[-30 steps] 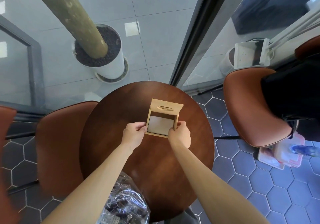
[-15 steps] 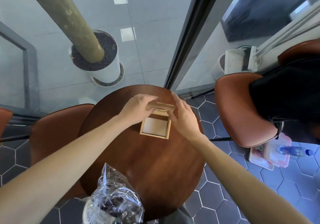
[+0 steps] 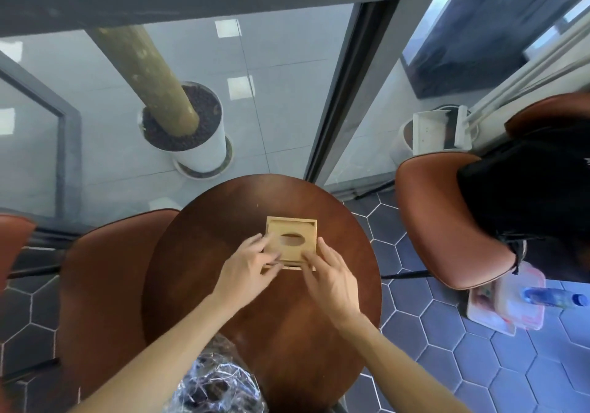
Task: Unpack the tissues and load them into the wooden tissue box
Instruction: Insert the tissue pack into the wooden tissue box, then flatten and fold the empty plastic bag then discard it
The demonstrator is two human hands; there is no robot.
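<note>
The wooden tissue box (image 3: 291,224) sits in the middle of the round brown table (image 3: 335,317). Its lid (image 3: 298,248), with an oval slot, lies flat over the box, and a thin gap shows along the near edge. My left hand (image 3: 250,267) has its fingers on the lid's near left part and its thumb at the front edge. At the lid's near right corner my right hand (image 3: 330,273) holds on with fingers spread. No tissues are visible; the box's inside is hidden. Crinkled clear plastic wrap (image 3: 217,384) lies at the table's near edge.
Brown chairs stand to the left (image 3: 105,285) and right (image 3: 443,221) of the table, the right one with a black garment (image 3: 530,198) on it. A glass wall stands behind the table, with a white planter (image 3: 194,138) beyond it. A pink bag and a bottle (image 3: 555,297) lie on the floor.
The lid stood upright behind the open box a second ago. Both hands reached to it and brought it down over the box, and they now rest at its near edge.
</note>
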